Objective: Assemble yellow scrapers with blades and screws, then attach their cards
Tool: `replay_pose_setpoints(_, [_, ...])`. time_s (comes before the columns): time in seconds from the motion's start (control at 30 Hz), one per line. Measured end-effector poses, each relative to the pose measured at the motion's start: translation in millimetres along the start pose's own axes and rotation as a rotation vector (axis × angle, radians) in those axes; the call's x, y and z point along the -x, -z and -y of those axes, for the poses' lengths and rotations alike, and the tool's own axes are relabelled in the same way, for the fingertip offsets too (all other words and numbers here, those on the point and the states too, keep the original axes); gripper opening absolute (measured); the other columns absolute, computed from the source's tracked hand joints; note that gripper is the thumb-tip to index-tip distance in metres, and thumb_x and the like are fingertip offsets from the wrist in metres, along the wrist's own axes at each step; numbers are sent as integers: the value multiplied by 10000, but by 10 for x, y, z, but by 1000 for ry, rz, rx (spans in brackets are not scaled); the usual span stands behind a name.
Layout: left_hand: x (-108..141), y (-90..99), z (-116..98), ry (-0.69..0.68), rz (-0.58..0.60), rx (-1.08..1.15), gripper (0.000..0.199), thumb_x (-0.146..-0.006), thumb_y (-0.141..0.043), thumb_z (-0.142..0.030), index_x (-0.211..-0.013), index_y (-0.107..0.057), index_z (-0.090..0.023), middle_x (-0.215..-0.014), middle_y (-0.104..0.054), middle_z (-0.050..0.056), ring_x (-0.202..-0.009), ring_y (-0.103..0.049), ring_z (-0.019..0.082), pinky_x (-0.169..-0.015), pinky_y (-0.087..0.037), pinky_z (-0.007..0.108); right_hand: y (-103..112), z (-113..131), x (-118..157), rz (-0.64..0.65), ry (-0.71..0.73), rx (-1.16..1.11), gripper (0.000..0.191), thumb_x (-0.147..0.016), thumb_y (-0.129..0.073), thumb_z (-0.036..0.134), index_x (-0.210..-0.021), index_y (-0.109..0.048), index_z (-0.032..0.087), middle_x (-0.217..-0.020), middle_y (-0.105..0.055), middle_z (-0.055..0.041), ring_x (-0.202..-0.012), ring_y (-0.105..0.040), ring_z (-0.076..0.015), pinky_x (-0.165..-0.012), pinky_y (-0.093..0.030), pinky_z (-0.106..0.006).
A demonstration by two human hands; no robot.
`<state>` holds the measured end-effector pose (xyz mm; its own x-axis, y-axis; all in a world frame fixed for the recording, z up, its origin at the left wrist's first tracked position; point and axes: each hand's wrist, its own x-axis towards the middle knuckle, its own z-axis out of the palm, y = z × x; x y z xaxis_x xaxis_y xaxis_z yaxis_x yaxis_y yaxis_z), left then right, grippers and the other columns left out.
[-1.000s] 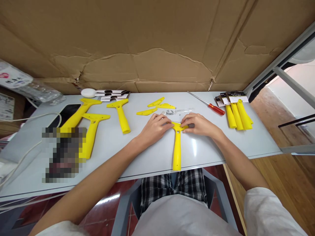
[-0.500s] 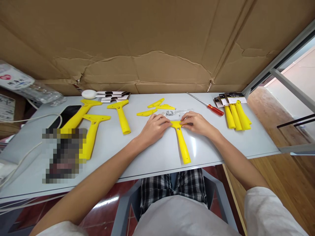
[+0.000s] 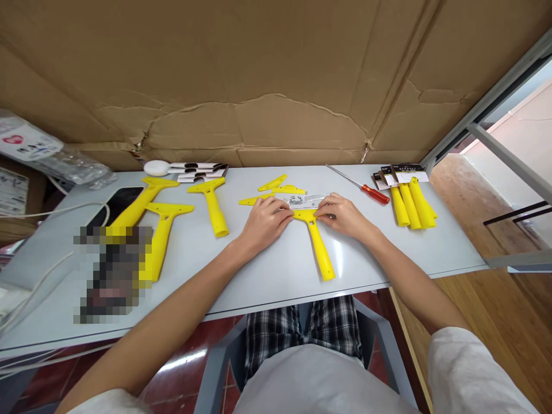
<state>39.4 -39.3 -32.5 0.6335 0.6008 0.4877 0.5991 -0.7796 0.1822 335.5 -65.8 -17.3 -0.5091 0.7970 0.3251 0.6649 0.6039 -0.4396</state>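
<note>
A yellow T-shaped scraper handle [image 3: 319,250] lies on the table in front of me, its grip pointing towards me. My left hand [image 3: 268,223] has its fingers closed on the left end of the crosspiece. At the right end, my right hand [image 3: 344,216] pinches the same piece between thumb and fingers. Just beyond the crosspiece is a clear plastic bag [image 3: 310,200] with small dark bits on it, perhaps screws. Flat yellow cover pieces [image 3: 272,183] rest behind my left hand; one is partly hidden by it.
Several more yellow handles [image 3: 214,210] lie to the left, near a dark phone-like slab [image 3: 118,201] and a blurred patch. A red-handled screwdriver [image 3: 374,194] and carded yellow scrapers [image 3: 414,204] are on the right. Cardboard [image 3: 259,75] walls the back.
The scraper handle has shifted slightly away from me and a little left, with both hands staying on its crosspiece. More of the crosspiece shows beside my left fingertips.
</note>
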Motion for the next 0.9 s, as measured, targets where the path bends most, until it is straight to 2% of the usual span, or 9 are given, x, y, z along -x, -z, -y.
replay_pose_setpoints(0.27, [-1, 17, 35, 20, -1, -1, 237, -1099, -620, -281, -1018, -838, -238, -1120, -824, 99, -1051, -702, 307, -869, -475, 479, -1, 12, 8, -33, -4, -22, 192, -1004, -729, 170, -1094, -868, 266, -1135, -757, -93, -1089, -664, -269, -951, -563, -432])
replay_pose_setpoints(0.43, [7, 29, 42, 126, -31, 55, 193, -1055, -689, -352, -1123, -818, -225, -1182, -811, 119, -1107, -724, 317, -962, -541, 481, -1, 1, 8, -29, 3, -29, 182, -1016, -714, 185, -1085, -864, 263, -1133, -751, -89, -1088, -657, -264, -962, -557, -428])
replay_pose_setpoints(0.57, [10, 40, 44, 203, 2, 92, 208, -1031, -713, -375, -1140, -808, -225, -1133, -839, 109, -1057, -754, 320, -985, -551, 491, 7, 2, 6, -16, 4, -20, 187, -1025, -702, 199, -1089, -864, 267, -1123, -760, -89, -1077, -650, -263, -958, -549, -422])
replay_pose_setpoints(0.73, [-4, 61, 21, 164, 68, 121, 194, -1063, -648, -334, -1116, -804, -232, -1088, -856, 96, -1053, -764, 315, -945, -525, 486, 9, 17, 0, 1, -18, -14, 215, -1039, -670, 212, -1087, -866, 287, -1123, -773, -78, -1077, -646, -263, -948, -546, -415])
replay_pose_setpoints(0.9, [-9, 73, 11, 148, 79, 122, 214, -1083, -612, -318, -1132, -803, -235, -1115, -860, 94, -1057, -763, 309, -937, -511, 481, 13, 27, -3, 15, -21, -16, 222, -1042, -662, 215, -1075, -869, 289, -1124, -777, -77, -1076, -647, -262, -947, -546, -413])
